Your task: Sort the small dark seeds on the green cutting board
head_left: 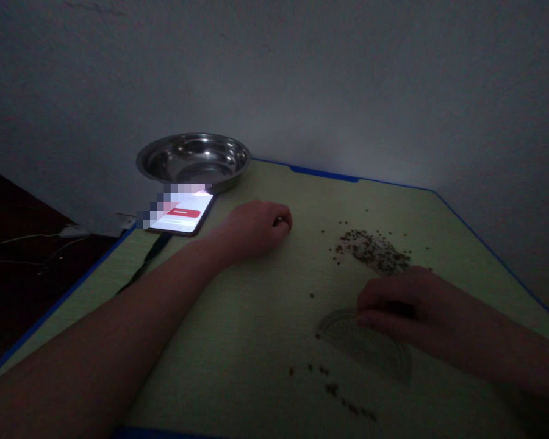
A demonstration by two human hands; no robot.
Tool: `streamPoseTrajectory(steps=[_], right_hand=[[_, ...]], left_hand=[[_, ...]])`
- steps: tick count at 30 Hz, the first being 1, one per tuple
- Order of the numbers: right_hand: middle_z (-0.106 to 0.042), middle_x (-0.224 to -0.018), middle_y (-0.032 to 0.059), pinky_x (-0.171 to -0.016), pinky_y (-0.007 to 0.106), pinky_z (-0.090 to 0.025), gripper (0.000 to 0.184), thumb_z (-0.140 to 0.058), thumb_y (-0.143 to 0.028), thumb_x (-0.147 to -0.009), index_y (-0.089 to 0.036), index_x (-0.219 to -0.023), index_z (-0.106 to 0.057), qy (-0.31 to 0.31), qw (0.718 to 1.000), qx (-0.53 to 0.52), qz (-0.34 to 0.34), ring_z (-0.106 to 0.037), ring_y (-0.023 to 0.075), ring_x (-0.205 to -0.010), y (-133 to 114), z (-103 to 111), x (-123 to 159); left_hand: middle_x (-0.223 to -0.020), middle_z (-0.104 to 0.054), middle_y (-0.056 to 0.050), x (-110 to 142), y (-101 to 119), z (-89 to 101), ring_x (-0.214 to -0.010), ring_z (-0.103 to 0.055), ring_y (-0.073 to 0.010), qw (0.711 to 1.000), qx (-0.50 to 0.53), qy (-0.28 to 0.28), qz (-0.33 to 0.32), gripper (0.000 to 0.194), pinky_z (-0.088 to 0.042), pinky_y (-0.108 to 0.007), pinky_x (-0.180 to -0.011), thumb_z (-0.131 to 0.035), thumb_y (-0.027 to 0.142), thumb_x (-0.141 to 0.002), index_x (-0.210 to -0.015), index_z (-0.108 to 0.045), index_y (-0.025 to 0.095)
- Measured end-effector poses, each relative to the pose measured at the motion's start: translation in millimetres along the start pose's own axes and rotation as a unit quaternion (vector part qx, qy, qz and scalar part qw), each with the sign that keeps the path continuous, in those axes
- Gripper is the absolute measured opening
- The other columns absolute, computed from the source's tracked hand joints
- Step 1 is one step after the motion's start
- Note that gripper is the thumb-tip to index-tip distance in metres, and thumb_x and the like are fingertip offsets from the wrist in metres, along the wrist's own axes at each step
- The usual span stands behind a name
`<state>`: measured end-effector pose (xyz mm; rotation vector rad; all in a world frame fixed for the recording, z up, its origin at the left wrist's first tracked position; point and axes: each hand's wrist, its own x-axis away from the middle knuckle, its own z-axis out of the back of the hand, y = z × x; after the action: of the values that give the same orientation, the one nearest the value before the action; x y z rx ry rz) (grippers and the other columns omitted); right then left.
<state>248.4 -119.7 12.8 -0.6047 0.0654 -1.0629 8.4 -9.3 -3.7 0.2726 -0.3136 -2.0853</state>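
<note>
My left hand rests on the table, fingers curled into a loose fist; whatever they may hold is hidden. Over a half-round protractor marking, my right hand pinches thumb and forefinger together, and anything between them is too small to make out. Just beyond the right hand lies a pile of small dark seeds mixed with white grains, with stray seeds around it. Nearer me, several dark seeds form a loose curved line. Whether the protractor is printed or a clear piece cannot be told.
A shiny metal bowl stands at the table's back left. In front of it lies a phone with a lit screen, a dark strap or cable beside it. The pale green tabletop has a blue edge. A wall rises behind.
</note>
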Motion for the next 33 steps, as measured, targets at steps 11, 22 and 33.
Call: streamPoseTrajectory(steps=[11, 22, 33], right_hand=[[-0.065, -0.062, -0.0052, -0.051, 0.022, -0.039, 0.027, -0.054, -0.042, -0.090, -0.025, -0.075, -0.068, 0.018, 0.999, -0.028, 0.004, -0.057, 0.0091, -0.055, -15.0, -8.0, -5.5], [-0.058, -0.058, -0.0023, -0.048, 0.024, -0.036, 0.031, -0.055, -0.041, -0.088, -0.021, -0.068, -0.065, 0.003, 0.998, -0.038, -0.047, -0.051, 0.0117, -0.054, 12.0, 6.9, -2.4], [-0.054, -0.055, -0.0028, -0.045, 0.024, -0.032, 0.031, -0.052, -0.040, -0.087, -0.020, -0.064, -0.060, 0.027, 0.994, -0.061, -0.083, -0.046, 0.0110, -0.050, 9.4, 2.2, -7.5]], left_hand=[[-0.080, -0.068, -0.004, -0.2, -0.9, -1.0, -0.069, -0.057, -0.0170, 1.000, -0.002, 0.007, -0.004, 0.032, -0.038, -0.030, -0.063, -0.042, 0.028, -0.079, -0.091, -0.071, 0.021], [-0.083, -0.069, -0.004, 0.6, 0.4, 1.1, -0.071, -0.058, -0.0174, 1.000, -0.004, 0.001, -0.005, 0.032, -0.038, -0.029, -0.063, -0.041, 0.028, -0.080, -0.091, -0.070, 0.022], [-0.080, -0.068, -0.004, 2.0, -0.6, 0.6, -0.069, -0.057, -0.0170, 1.000, 0.001, 0.005, -0.006, 0.031, -0.038, -0.029, -0.063, -0.041, 0.028, -0.080, -0.091, -0.070, 0.022]])
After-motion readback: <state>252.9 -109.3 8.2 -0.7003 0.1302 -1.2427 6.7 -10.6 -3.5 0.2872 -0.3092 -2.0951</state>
